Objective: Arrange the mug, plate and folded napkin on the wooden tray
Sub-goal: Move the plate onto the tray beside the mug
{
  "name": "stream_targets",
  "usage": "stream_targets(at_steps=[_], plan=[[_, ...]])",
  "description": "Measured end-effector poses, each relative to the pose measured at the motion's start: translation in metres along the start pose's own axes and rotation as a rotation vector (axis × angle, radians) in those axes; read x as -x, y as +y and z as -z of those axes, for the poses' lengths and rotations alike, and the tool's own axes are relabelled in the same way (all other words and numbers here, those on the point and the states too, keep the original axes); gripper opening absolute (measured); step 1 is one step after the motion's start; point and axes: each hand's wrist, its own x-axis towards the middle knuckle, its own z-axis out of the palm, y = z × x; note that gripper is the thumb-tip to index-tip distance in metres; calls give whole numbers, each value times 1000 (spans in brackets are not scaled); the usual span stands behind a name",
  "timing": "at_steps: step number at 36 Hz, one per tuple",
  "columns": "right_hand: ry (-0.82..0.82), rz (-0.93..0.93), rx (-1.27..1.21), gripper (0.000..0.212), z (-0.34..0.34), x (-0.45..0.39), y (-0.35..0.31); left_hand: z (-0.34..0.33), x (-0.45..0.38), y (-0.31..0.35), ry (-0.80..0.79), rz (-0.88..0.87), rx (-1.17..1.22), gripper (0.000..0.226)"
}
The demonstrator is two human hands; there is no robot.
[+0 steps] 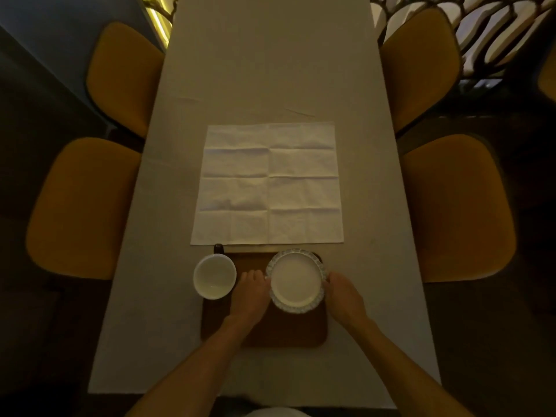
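A white plate [296, 282] with a patterned rim sits over the far right part of the wooden tray [288, 332]. My left hand [249, 293] grips the plate's left edge and my right hand [343, 293] grips its right edge. A white mug [214, 276] with a dark handle stands at the tray's far left corner; whether it rests on the tray or the table is unclear. A white napkin [267, 183] lies unfolded and flat on the table just beyond the tray, showing its crease lines.
The long table [270, 70] carries a pale cloth. Two mustard chairs stand on the left [87, 206] and two on the right [457, 206]. The room is dim.
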Motion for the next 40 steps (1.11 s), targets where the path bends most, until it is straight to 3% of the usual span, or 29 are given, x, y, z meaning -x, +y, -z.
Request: stream_targets(at_steps=[3,6,9,12,16,25,40], plan=[[1,2,-12,23,0,-2,-1,5,-3,0,-6,-7,37,9],[6,1,-17,20,0,-5,-1,4,-9,-1,32,-24,36,31],[8,-9,-37,22,-1,-7,0,0,-12,-2,37,-22,48,26],[3,-20,-42,24,-4,-9,2,0,-12,-2,-17,-4,144,4],[6,-27,-59,24,-5,-10,4,2,-13,3,-16,41,244,22],[-2,-44,38,25,-2,-9,6,2,-19,4,-66,76,335,22],[-59,-63,27,23,7,-6,3,4,-22,6,-109,80,197,23]])
